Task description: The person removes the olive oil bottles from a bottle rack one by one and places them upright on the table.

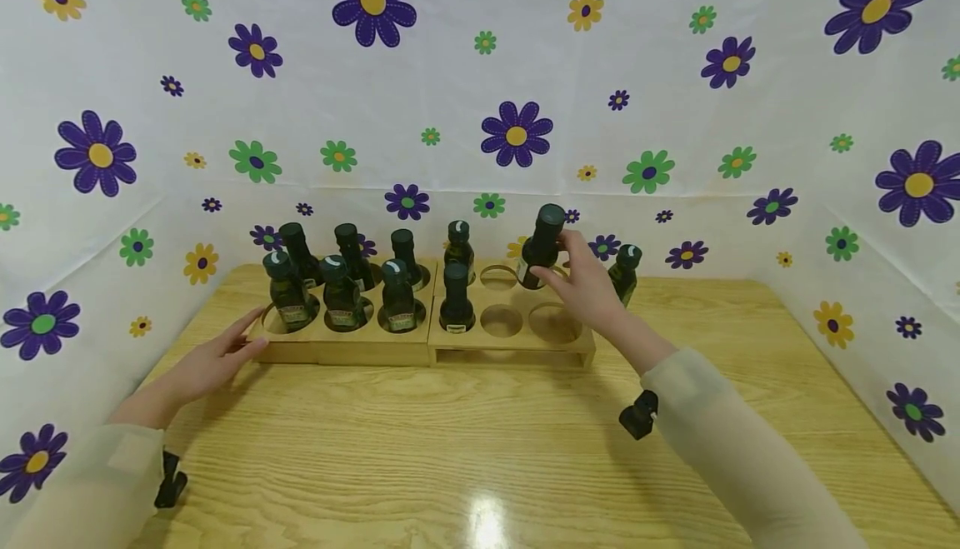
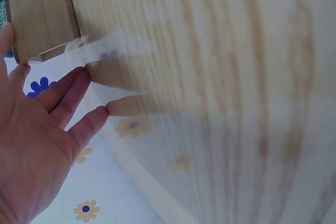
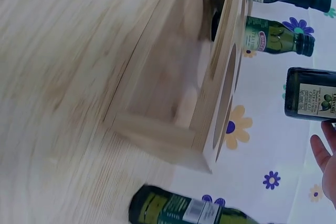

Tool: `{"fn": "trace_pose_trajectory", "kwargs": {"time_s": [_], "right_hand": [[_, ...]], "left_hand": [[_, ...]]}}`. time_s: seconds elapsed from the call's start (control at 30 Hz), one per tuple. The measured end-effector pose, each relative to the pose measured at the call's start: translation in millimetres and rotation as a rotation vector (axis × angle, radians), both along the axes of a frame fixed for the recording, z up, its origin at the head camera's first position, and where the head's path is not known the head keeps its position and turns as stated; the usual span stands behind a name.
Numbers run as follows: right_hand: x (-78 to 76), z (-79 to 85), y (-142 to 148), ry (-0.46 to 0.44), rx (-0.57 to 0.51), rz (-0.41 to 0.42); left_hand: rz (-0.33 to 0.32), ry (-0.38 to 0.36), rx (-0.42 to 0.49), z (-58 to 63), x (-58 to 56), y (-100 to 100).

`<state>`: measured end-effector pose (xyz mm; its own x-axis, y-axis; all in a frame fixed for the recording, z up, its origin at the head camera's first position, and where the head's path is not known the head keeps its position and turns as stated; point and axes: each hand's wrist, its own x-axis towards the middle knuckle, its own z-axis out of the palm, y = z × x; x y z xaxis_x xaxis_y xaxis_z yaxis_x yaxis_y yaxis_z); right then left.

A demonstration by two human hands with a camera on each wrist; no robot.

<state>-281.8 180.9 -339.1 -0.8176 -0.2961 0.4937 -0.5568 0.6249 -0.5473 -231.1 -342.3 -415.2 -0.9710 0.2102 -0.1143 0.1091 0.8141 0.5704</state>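
Note:
My right hand (image 1: pixel 591 284) holds a dark olive oil bottle (image 1: pixel 547 232) upright over the back right of the right wooden rack (image 1: pixel 517 344). In the right wrist view, the bottle's square base (image 3: pixel 292 93) and pale label stand clear of the rack (image 3: pixel 157 135); only part of the hand (image 3: pixel 329 166) shows there. At the near left corner of the left wooden rack (image 1: pixel 360 354), my left hand (image 1: pixel 213 366) rests with fingers extended. Its fingertips meet the table in the left wrist view, where the hand (image 2: pixel 42 129) appears beside the rack's end (image 2: pixel 39 14).
Several green bottles (image 1: pixel 342 295) fill the left rack in two rows. Two more, a clear-green one (image 1: pixel 459 249) and a dark one (image 1: pixel 456 299), stand in the right rack's left column. Right of the rack, another bottle (image 1: pixel 626 272) stands on the table (image 1: pixel 450 441).

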Motion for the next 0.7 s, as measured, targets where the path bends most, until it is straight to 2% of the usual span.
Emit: {"fn": "trace_pose_trajectory", "kwargs": {"time_s": [0.27, 0.47, 0.57, 0.7], "right_hand": [[14.0, -0.4, 23, 0.046, -0.008, -0.027], [23.4, -4.3, 43, 0.017, -0.050, -0.025], [30.7, -8.0, 54, 0.005, -0.039, -0.026], [39.2, -15.7, 68, 0.031, 0.005, -0.034]], "left_hand": [[0.002, -0.008, -0.004, 4.0, 2.7, 3], [0.000, -0.001, -0.002, 2.2, 2.2, 1], [0.006, -0.005, 0.004, 1.8, 2.3, 2], [0.009, -0.012, 0.007, 2.6, 2.5, 3]]}}
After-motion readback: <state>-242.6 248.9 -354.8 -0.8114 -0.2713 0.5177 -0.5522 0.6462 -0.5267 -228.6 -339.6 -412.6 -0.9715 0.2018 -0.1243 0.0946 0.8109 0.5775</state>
